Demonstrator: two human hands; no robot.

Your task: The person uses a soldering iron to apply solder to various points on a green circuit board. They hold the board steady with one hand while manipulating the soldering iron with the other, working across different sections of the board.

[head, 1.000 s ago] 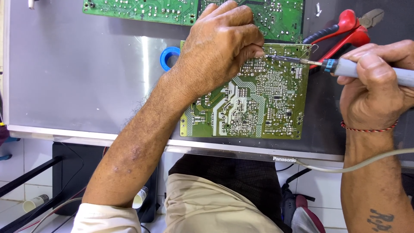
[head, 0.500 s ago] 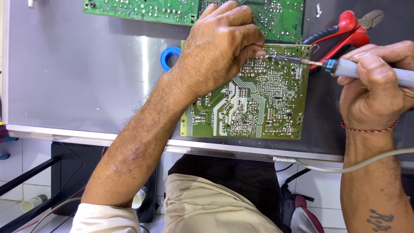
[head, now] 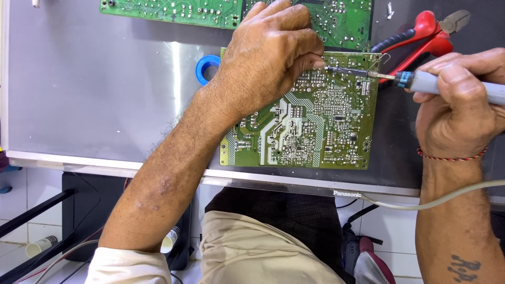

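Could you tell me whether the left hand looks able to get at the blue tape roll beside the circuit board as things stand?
Probably yes. The left hand rests on the green circuit board, and the blue tape roll lies right beside its wrist on the grey panel, with nothing between them.

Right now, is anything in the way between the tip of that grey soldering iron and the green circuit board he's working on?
Nothing visible blocks it. The grey soldering iron in the right hand has its metal tip at the upper part of the green circuit board. The left hand rests on the board's upper left, with its fingertips right beside the tip rather than across it.
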